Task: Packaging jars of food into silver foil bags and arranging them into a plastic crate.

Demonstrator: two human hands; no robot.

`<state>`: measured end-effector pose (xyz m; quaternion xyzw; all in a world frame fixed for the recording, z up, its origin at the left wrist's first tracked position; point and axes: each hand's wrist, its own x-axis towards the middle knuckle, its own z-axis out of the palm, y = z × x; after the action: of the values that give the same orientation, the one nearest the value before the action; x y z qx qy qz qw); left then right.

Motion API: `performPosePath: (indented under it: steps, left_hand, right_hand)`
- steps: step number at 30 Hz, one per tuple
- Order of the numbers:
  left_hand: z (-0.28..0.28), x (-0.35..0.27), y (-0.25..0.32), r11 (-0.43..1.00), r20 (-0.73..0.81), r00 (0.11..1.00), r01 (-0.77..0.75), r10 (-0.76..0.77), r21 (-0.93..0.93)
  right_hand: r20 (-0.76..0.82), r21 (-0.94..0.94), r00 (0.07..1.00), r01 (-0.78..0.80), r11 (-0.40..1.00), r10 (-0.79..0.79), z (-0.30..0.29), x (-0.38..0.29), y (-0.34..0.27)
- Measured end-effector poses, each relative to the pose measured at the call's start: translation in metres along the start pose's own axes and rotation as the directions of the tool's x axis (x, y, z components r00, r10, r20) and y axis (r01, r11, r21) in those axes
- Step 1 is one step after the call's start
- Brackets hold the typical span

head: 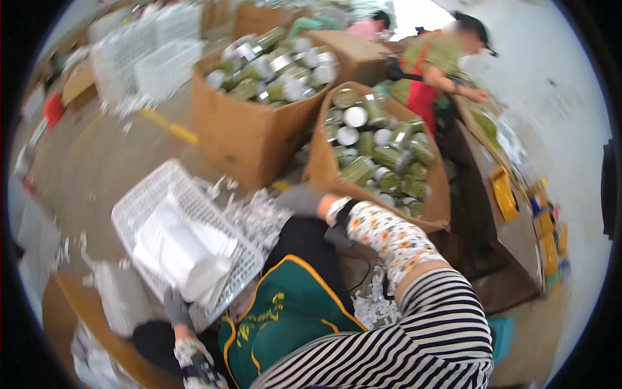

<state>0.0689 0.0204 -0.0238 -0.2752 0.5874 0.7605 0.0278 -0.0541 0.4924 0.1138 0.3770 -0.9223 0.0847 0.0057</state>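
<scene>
My left hand [176,307], in a grey glove, is at the near rim of a white perforated plastic basket [127,214]; whether it grips the rim is unclear. White sheets and a rolled white bundle [177,243] lie in the basket. My right hand [301,200], also in a grey glove, is blurred and stretched over my knee, beside a pile of shredded white paper [260,219]. Its fingers and anything in them cannot be made out. Just beyond it stands a cardboard box [318,167] full of clear jars with white lids and green contents [384,155].
A second cardboard box [233,131] of jars stands behind. White crates [167,68] are stacked at the back left. A person [437,63] leans over a long table at right, which bears a yellow holder [505,194]. An open cardboard box [92,321] stands near left.
</scene>
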Motion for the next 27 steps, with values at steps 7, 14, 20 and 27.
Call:
performPosePath:
  steps: [7,14,20,27]
  left_hand:
    - [0.020,0.000,0.045,0.644,0.289,0.904,-0.428,0.316,0.634]
    - [0.012,-0.040,0.095,-0.227,0.617,0.532,-0.622,0.581,0.750]
    - [0.030,-0.029,0.087,-0.480,0.868,0.289,-0.740,0.404,0.470]
    - [0.030,0.002,0.086,-0.314,0.928,0.313,-0.877,0.201,0.364]
  right_hand:
    - [0.033,-0.280,0.949,-0.294,0.914,0.315,-0.044,0.013,0.035]
    - [-0.167,-0.116,0.793,0.574,0.811,-0.586,-0.008,0.116,-0.085]
    - [-0.110,-0.108,0.608,0.779,0.618,-0.786,0.007,0.153,-0.122]
    - [-0.036,-0.056,0.578,0.814,0.579,-0.816,0.041,0.161,-0.105]
